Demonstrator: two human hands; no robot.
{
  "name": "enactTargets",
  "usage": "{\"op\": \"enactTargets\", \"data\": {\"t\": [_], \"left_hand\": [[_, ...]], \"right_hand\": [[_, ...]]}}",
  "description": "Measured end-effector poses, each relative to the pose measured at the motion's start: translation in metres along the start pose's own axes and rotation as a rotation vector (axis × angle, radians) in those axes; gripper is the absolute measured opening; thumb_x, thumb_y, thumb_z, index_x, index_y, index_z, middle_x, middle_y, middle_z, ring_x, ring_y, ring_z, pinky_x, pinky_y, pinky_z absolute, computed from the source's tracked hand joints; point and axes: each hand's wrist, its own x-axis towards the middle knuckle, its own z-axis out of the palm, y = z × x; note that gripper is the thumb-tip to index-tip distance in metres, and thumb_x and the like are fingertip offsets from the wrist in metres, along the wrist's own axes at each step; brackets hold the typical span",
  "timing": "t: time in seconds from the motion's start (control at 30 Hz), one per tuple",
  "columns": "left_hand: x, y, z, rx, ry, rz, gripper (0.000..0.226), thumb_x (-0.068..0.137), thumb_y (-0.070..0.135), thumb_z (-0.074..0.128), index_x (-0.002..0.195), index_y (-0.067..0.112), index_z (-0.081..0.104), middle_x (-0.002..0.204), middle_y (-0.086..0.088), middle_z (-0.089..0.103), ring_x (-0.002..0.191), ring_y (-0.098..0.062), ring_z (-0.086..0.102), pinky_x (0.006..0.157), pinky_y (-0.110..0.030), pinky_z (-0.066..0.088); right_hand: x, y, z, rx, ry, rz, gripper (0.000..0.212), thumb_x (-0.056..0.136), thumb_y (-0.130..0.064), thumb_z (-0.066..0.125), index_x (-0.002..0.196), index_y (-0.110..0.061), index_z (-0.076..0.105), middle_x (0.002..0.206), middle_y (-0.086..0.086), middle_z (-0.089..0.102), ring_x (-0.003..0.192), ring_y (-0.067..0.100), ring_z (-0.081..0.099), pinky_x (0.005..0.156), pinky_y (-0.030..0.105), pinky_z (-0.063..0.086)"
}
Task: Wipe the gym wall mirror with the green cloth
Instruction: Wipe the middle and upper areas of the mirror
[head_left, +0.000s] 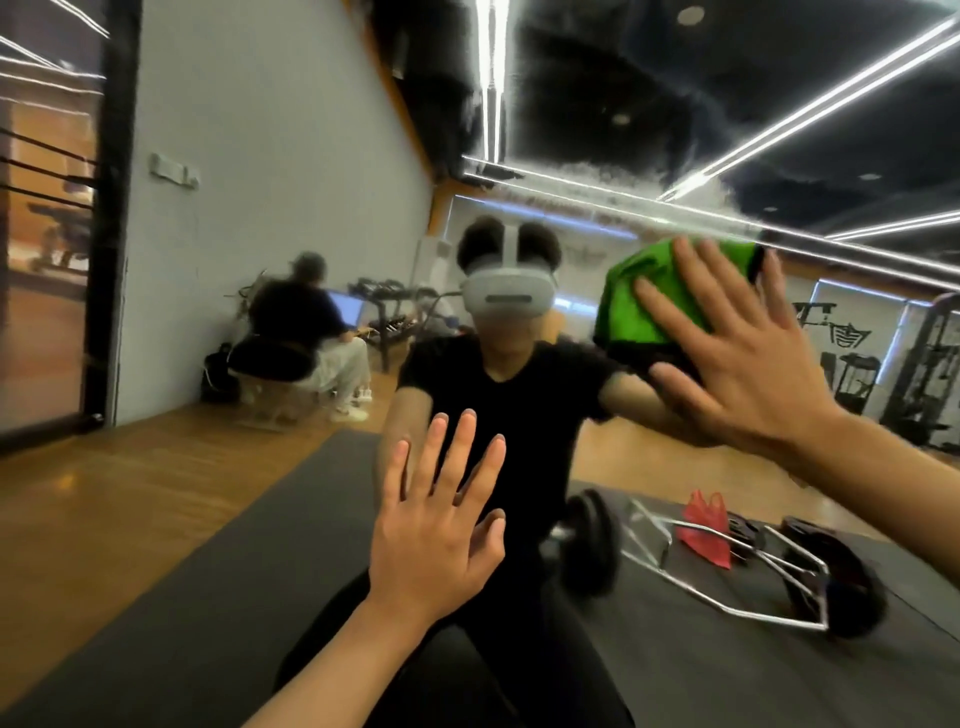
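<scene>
The gym wall mirror (260, 234) fills the head view and shows the room behind me. My right hand (727, 358) lies flat with spread fingers on the green cloth (639, 301), pressing it against the glass at the upper right. My left hand (441, 525) rests flat on the mirror lower down, near the middle, fingers straight and apart, holding nothing. My own reflection in a black shirt and white headset sits between the two hands.
The mirror reflects a loaded hex barbell (737, 561) with a red item on a dark mat (208, 597), a seated person (311, 332) at a laptop by the grey wall, and gym machines (924, 374) at the right. A black mirror frame (111, 208) stands at the left.
</scene>
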Motion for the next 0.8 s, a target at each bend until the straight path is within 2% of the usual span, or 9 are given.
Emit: {"op": "enactTargets", "data": {"t": [0.13,0.2,0.33,0.4,0.47,0.6,0.7,0.73,0.8], "left_hand": [[0.002,-0.003,0.001,0.012,0.000,-0.010,0.075,0.099,0.044,0.052,0.167,0.021,0.030,0.176,-0.011,0.017,0.163,-0.033,0.016,0.131,-0.056,0.011],[0.002,-0.002,0.000,0.008,0.001,-0.012,0.074,0.100,0.045,0.051,0.167,0.022,0.031,0.176,-0.010,0.018,0.163,-0.033,0.017,0.131,-0.056,0.013],[0.000,-0.005,-0.001,0.001,-0.016,0.001,0.072,0.102,0.046,0.048,0.167,0.022,0.030,0.176,-0.011,0.017,0.162,-0.034,0.018,0.130,-0.057,0.014],[-0.002,-0.009,-0.001,0.022,-0.013,0.000,0.073,0.101,0.046,0.049,0.168,0.023,0.029,0.177,-0.011,0.017,0.162,-0.034,0.018,0.130,-0.057,0.013],[-0.002,-0.006,0.001,0.015,-0.005,-0.006,0.074,0.100,0.045,0.049,0.167,0.023,0.029,0.177,-0.011,0.017,0.163,-0.034,0.018,0.130,-0.056,0.012],[-0.001,-0.001,0.000,0.011,-0.011,-0.008,0.075,0.099,0.044,0.049,0.167,0.022,0.028,0.177,-0.011,0.016,0.163,-0.034,0.017,0.131,-0.057,0.012],[0.000,-0.001,0.000,0.006,-0.008,-0.018,0.074,0.099,0.045,0.049,0.167,0.022,0.030,0.177,-0.011,0.016,0.163,-0.034,0.017,0.130,-0.058,0.014],[0.000,-0.001,0.001,0.009,-0.010,-0.018,0.074,0.099,0.045,0.050,0.167,0.022,0.030,0.177,-0.011,0.017,0.162,-0.034,0.018,0.130,-0.058,0.015],[-0.001,-0.001,0.000,0.002,-0.009,-0.007,0.075,0.099,0.045,0.050,0.167,0.021,0.030,0.176,-0.011,0.017,0.162,-0.034,0.018,0.130,-0.059,0.016]], "right_hand": [[0.016,-0.017,-0.001,0.103,0.078,0.363,0.074,0.105,-0.062,0.013,0.168,-0.023,0.015,0.175,0.018,0.000,0.162,0.033,-0.004,0.128,0.059,-0.006],[-0.004,-0.057,0.013,0.144,0.088,0.428,0.077,0.104,-0.065,0.017,0.168,-0.022,0.016,0.174,0.018,-0.001,0.162,0.035,-0.004,0.127,0.061,-0.004],[-0.086,-0.122,0.037,0.066,-0.075,0.004,0.079,0.103,-0.071,0.021,0.167,-0.024,0.022,0.175,0.016,0.002,0.162,0.036,0.005,0.125,0.064,0.008],[-0.092,-0.107,0.039,0.020,-0.119,-0.315,0.077,0.104,-0.071,0.023,0.167,-0.029,0.020,0.175,0.011,0.007,0.162,0.030,0.007,0.126,0.059,0.007],[-0.066,-0.064,0.031,-0.010,-0.102,-0.410,0.071,0.105,-0.068,0.024,0.167,-0.033,0.020,0.175,0.008,0.012,0.162,0.026,0.010,0.128,0.057,0.002],[0.020,0.021,-0.010,-0.012,0.035,0.046,0.072,0.105,-0.066,0.012,0.168,-0.031,0.013,0.175,0.013,0.006,0.162,0.030,0.002,0.127,0.060,-0.007],[0.039,-0.002,-0.011,0.072,0.083,0.358,0.076,0.104,-0.067,0.009,0.168,-0.026,0.013,0.175,0.015,0.001,0.162,0.033,-0.002,0.127,0.062,-0.008],[0.032,-0.026,-0.003,0.092,0.087,0.374,0.078,0.103,-0.069,0.011,0.168,-0.025,0.013,0.175,0.015,0.001,0.162,0.035,-0.002,0.127,0.060,-0.008],[-0.007,-0.084,0.017,0.107,0.003,0.109,0.080,0.102,-0.073,0.015,0.168,-0.027,0.017,0.175,0.012,0.003,0.162,0.034,0.003,0.127,0.058,-0.007]]}}
